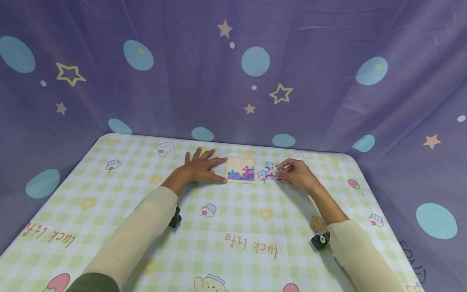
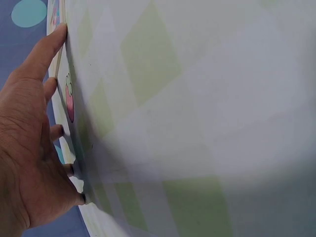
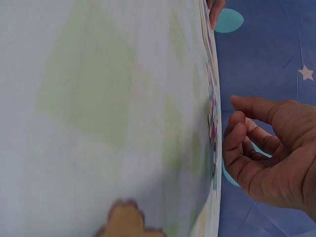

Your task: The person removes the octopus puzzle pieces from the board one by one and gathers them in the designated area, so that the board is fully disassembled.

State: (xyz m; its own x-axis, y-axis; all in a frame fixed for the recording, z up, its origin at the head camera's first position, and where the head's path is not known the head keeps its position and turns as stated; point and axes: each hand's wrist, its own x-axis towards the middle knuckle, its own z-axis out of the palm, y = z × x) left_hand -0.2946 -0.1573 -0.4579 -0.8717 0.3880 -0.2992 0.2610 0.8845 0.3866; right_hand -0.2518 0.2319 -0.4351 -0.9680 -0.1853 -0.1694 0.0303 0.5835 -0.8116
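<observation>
A small square wooden puzzle tray [image 1: 241, 182] lies near the far middle of the table, with joined pink, blue and purple jigsaw pieces [image 1: 240, 175] along its near and right sides; bare wood shows at its upper left. My left hand [image 1: 198, 168] is spread flat, index finger and thumb touching the tray's left edge. In the left wrist view, the left hand [image 2: 29, 123] has its fingertips at the tray and cloth. Loose jigsaw pieces [image 1: 270, 170] are clustered right of the tray. Just over them hovers my right hand [image 1: 297, 174]; in the right wrist view its fingers [image 3: 237, 143] are loosely curled, with nothing visible between them and the thumb.
The table wears a green-and-white checked cloth [image 1: 233, 219] printed with cartoons and lettering. A purple curtain [image 1: 182, 89] with stars and blue ovals stands behind and beside it. Small black devices [image 1: 320, 240] are strapped at both wrists.
</observation>
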